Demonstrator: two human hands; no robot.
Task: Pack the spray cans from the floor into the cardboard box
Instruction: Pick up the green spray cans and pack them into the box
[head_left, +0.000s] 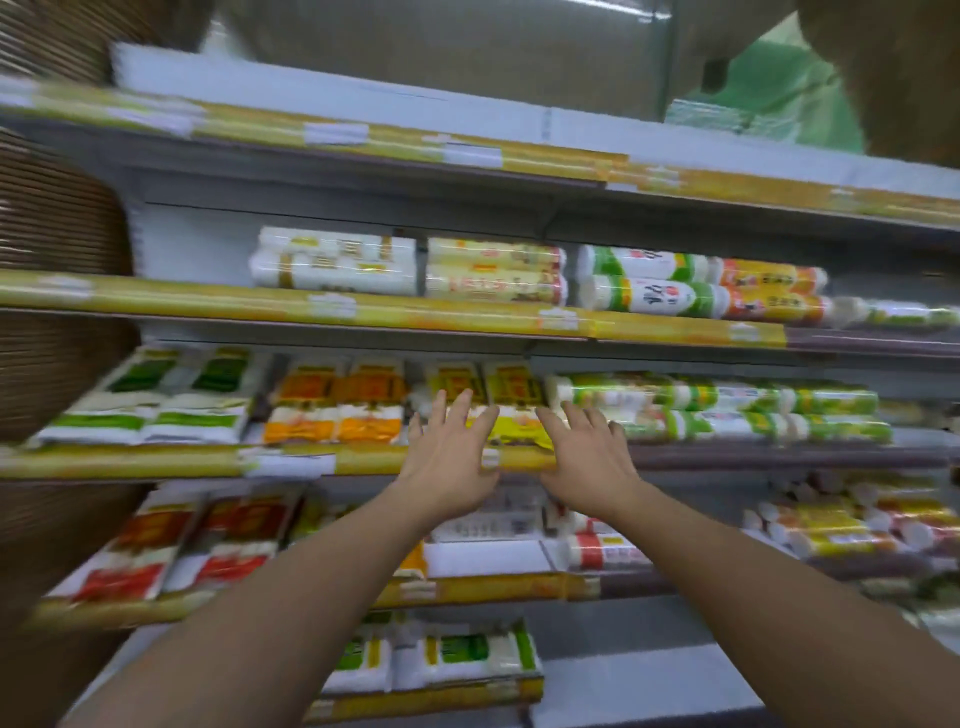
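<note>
Nearest the camera, two bare forearms run up from the bottom edge, both stretched toward the shelving. The left hand (449, 457) is released, fingers straight and fanned, gripping nothing. The right hand (589, 462), just beside it, is the same: spread and empty. They hover at the yellow price strip (156, 460) of the middle shelf, either side of a yellow packet (511, 410). My read is they're framing that packet to reach or steady it, though blur hides whether any fingertip touches. Here's the catch: no spray cans, no floor and no cardboard box are in view, so the task's things are out of sight, probably somewhere below. Left of the hands, orange packets (337, 410) and green-and-white packets (150, 405) lie flat, fronts toward the aisle, apparently for display. To the right, green-banded rolls (727, 410) are stacked on their sides. One shelf farther up sit white packs (337, 265) and more rolls (649, 286). At far left a brown ribbed surface (52, 234) crowds the edge, and at the top there's a green bag (779, 88). Nothing blocks the hands here, but I'd judge the jutting shelf lips are worth minding on any reach downward.
</note>
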